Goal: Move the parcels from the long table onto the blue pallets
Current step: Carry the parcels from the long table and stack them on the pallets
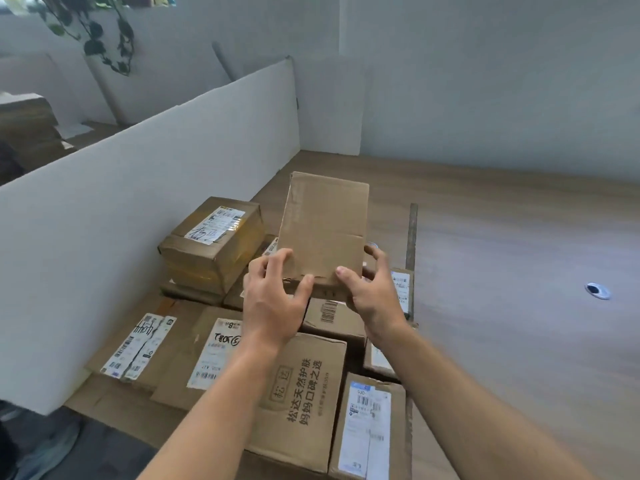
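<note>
A plain brown cardboard parcel (322, 226) is tilted up on its near end above a pile of parcels on the long wooden table (502, 244). My left hand (273, 296) grips its lower left corner, thumb on the near edge. My right hand (372, 289) holds the lower right corner, thumb on top and fingers round the side. Below lie several labelled boxes, among them a taped box (211, 244) at the left and a box printed with large characters (301, 400) under my forearms. No blue pallet is in view.
A white partition board (145, 188) runs along the left side of the parcels. More white boards stand at the table's far end. A round cable hole (597, 290) sits in the tabletop at the right. A trailing plant (104, 36) hangs at the upper left.
</note>
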